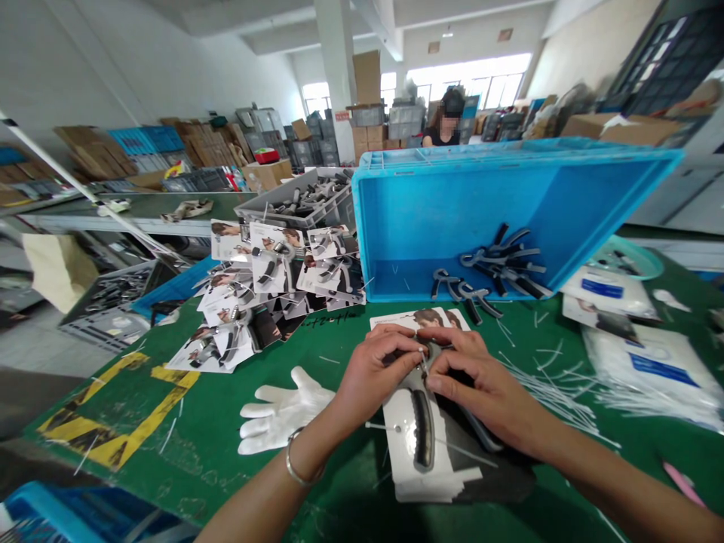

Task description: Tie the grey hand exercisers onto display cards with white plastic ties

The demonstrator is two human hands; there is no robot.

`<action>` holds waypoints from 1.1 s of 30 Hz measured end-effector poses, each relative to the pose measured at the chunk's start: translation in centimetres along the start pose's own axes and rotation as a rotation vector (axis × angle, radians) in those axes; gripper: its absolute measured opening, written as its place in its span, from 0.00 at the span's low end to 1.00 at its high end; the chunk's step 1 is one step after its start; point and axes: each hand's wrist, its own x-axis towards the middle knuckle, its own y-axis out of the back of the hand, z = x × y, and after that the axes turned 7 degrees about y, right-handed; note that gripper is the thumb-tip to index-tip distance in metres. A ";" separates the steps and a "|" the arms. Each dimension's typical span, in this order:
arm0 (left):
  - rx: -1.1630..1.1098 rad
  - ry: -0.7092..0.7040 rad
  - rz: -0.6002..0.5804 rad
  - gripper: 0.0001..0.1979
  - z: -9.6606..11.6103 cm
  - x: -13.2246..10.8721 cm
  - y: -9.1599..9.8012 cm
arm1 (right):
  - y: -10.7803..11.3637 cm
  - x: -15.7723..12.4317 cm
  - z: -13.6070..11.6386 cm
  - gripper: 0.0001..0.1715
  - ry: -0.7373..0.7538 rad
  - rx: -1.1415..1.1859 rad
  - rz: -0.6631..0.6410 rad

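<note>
A hand grip strengthener (423, 434) with black-padded handles lies on a printed backing card (404, 479) in front of me. My left hand (376, 369) is closed over its upper end, thumb and fingertips pinching a white cable tie (423, 362) near the spring. From the other side my right hand (475, 381) bends over the same spot, thumb and forefinger closed by the tie; its other fingers rest over the grip strengthener and card. Another thin white tie (376, 427) sticks out across the card. The fingertips partly hide the spring end.
Left of the card lies a white glove (277, 415). Carded grip strengtheners (274, 264) are piled behind it. A tipped blue crate (407, 226) holds loose grip strengtheners (503, 260). Cable ties (557, 396) and plastic packs (650, 369) lie right. A person (446, 124) is beyond the crate.
</note>
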 end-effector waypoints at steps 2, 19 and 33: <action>0.002 -0.007 0.001 0.04 0.0 0.0 0.0 | 0.0 0.0 0.0 0.13 0.009 -0.004 0.007; 0.099 -0.142 -0.013 0.03 0.0 0.0 0.1 | 0.0 0.2 -0.1 0.12 0.009 0.026 0.023; 0.358 -0.242 -0.025 0.08 4.5 -0.7 1.6 | -0.8 0.6 0.9 0.06 0.035 0.010 0.054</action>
